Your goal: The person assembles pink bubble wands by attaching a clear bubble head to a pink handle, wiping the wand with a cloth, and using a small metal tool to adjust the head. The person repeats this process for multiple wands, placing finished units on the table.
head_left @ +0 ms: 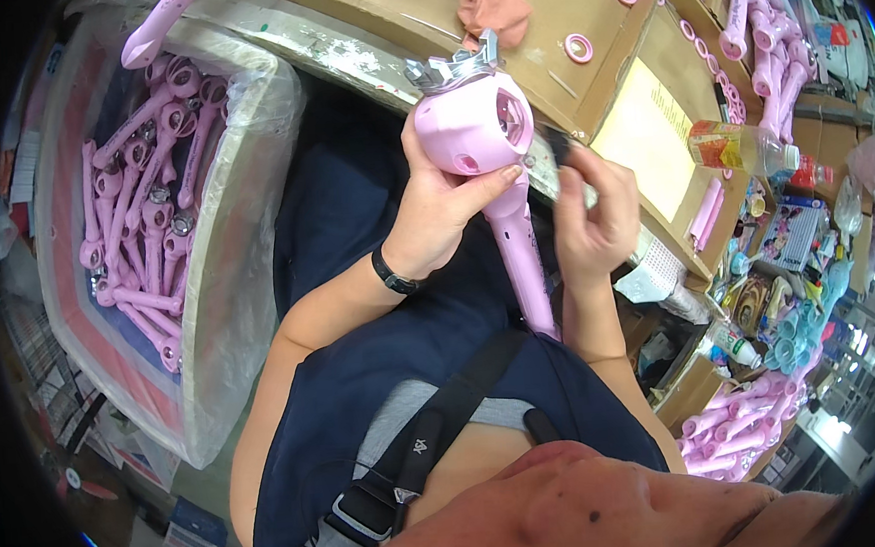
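My left hand is wrapped round the head of a pink toy wand, thumb across its lower side. The wand's round head has an oval opening on its right, and its long handle slants down toward my lap. A silver crown-shaped piece sits on top of the head. My right hand is raised just right of the wand with its fingers curled and pinched. Something small and dark shows at those fingertips, too blurred to name.
At left stands a plastic-lined bin of pink wand parts. On the cardboard-lined workbench lie pink rings, an orange cloth and a yellow paper sheet. A plastic bottle lies at right; more pink parts are piled lower right.
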{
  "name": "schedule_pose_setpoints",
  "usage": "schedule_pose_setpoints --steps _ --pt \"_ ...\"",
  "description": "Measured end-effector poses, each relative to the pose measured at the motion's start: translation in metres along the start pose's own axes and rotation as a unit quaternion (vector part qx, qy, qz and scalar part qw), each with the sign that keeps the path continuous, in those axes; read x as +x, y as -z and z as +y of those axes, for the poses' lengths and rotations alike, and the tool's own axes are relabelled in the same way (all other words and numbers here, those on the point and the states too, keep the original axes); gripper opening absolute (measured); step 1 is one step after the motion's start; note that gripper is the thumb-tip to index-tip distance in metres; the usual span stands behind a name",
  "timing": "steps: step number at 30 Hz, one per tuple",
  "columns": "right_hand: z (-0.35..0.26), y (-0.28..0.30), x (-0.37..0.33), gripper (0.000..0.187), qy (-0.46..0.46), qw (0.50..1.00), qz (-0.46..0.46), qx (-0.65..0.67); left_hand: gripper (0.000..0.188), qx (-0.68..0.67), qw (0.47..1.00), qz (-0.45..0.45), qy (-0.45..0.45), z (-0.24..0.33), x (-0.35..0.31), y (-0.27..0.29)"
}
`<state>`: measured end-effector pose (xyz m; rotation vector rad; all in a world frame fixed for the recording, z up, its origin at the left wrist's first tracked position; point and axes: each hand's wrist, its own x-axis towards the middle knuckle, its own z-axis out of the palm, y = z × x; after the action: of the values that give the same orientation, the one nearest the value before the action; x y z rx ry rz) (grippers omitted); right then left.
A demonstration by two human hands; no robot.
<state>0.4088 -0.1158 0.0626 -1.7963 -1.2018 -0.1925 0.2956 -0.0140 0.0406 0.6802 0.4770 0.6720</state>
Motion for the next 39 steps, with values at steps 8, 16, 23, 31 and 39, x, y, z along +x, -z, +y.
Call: schedule_pose_setpoints --steps 8,16,23,31,39 --pt "-0.010 -0.021 0.026 0.036 0.082 0.995 0.037 -0.051 0.086 0.009 1.000 0.014 0.009 -0.001 -0.001 -0.001" --pt "-0.006 -0.025 0.022 0.035 0.077 0.994 0.069 -0.024 0.085 0.018 1.000 0.002 0.000 -0.002 0.000 0.000" --pt "-0.003 -0.025 0.019 0.038 0.096 0.993 0.066 -0.036 0.086 0.001 1.000 0.001 0.020 -0.001 0.000 0.001" --pt "0.028 -0.005 0.008 0.030 0.093 0.989 0.082 -0.086 0.082 -0.015 0.999 -0.014 0.027 -0.004 -0.003 0.017" --pt "0.071 0.005 -0.055 0.017 0.119 0.945 -0.002 -0.303 0.107 -0.207 0.966 -0.146 -0.052 0.022 0.011 0.052"
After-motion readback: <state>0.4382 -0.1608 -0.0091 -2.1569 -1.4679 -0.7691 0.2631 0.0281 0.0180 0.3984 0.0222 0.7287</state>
